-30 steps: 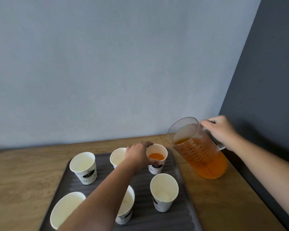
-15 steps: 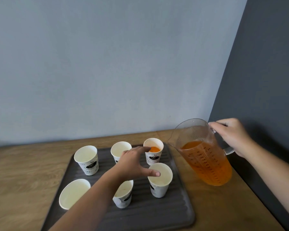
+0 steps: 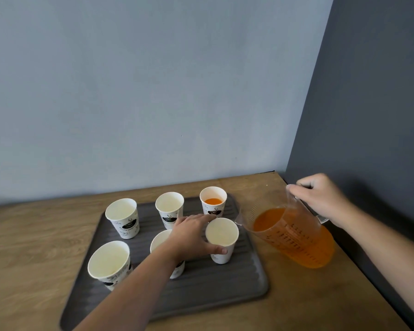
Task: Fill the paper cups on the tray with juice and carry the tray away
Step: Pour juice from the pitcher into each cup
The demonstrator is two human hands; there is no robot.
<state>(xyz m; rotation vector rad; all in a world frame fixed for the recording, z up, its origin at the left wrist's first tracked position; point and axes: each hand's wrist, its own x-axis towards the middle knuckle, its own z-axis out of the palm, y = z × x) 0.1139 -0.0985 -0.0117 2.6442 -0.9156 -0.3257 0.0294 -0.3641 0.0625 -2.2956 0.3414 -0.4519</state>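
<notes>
A dark grey ribbed tray [image 3: 225, 285] lies on the wooden table and carries several white paper cups. The back right cup [image 3: 213, 201] holds orange juice; the other cups look empty. My left hand [image 3: 191, 235] wraps around the front right cup [image 3: 222, 237], thumb on its near side. The front middle cup [image 3: 159, 242] is partly hidden behind my wrist. My right hand [image 3: 320, 199] grips the handle of a clear measuring jug [image 3: 294, 240] of orange juice. The jug is tilted, its spout just right of the held cup's rim.
The wooden table [image 3: 34, 259] meets a pale blue wall at the back and a dark grey wall [image 3: 368, 115] on the right, close behind the jug. The tray's front edge lies near the table's near side.
My left hand left the juice-filled back right cup and came forward to close on the front right cup. The jug tilted further and its spout moved toward that cup.
</notes>
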